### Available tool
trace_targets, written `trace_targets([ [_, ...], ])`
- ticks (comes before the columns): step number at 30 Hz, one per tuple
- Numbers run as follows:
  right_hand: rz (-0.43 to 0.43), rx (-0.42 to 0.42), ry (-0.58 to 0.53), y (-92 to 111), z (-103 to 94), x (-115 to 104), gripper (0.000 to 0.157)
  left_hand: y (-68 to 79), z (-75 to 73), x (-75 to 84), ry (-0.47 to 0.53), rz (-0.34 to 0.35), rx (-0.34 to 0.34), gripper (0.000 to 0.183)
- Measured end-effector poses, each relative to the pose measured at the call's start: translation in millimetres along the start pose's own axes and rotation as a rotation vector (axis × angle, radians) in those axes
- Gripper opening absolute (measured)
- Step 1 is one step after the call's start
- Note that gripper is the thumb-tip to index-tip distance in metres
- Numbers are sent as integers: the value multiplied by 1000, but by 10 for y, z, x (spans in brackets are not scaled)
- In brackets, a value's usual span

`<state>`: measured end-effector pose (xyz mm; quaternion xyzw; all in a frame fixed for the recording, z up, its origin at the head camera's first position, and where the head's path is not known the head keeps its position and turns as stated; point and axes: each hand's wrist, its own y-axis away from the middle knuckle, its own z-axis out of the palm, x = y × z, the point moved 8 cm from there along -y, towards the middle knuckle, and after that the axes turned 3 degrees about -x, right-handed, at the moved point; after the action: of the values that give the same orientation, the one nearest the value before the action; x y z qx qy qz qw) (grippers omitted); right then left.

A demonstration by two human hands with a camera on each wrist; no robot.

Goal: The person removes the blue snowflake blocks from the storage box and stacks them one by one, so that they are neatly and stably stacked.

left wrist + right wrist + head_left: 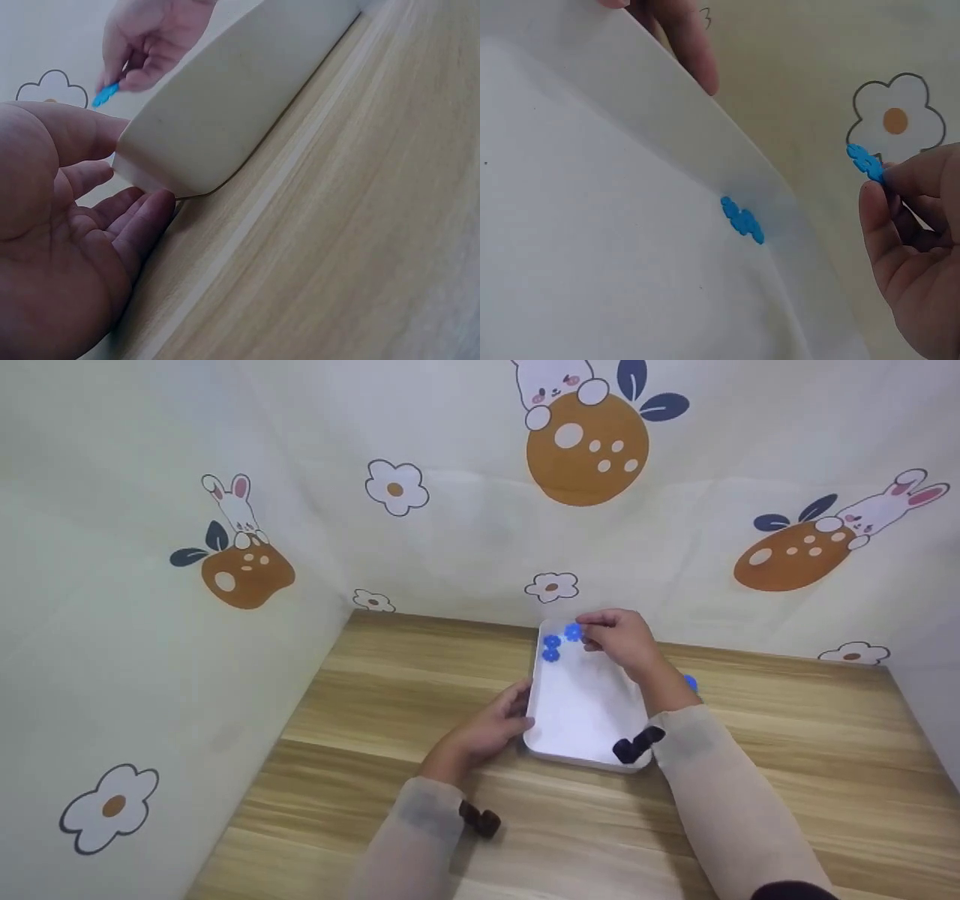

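A white tray point(589, 697) lies lengthwise on the table. My left hand point(491, 727) holds its left side, thumb at the rim and the other fingers against the outer wall, as the left wrist view shows near a corner point(150, 165). Over the tray's far end, my right hand point(621, 641) pinches a small blue flower-shaped piece point(865, 161) between thumb and fingertip. Inside the tray, by the far left wall, two blue flower-shaped pieces point(551, 648) lie against each other; they appear flat on the floor in the right wrist view point(742, 220).
Right of the tray, more blue point(691, 683) shows on the wooden table point(390, 697), mostly hidden behind the right wrist. A cloth wall point(465, 532) printed with rabbits, oranges and flowers rises just behind the tray. Black wrist cameras point(480, 819) sit on both sleeves.
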<state>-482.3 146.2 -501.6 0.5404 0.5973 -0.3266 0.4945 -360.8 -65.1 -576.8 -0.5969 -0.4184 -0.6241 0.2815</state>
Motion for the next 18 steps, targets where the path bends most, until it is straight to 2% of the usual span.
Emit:
trace_targets([
  [8,12,85,-124,384,-445,208,34,-7,17,-8,21,-10,-11,74],
  [12,-1,127,-130,535,-651,293,37,-11,23,-3,41,5,-21,75],
  [18,-16,178,-144,664,-916,392,40,1,-10,-22,15,-34,5,73],
])
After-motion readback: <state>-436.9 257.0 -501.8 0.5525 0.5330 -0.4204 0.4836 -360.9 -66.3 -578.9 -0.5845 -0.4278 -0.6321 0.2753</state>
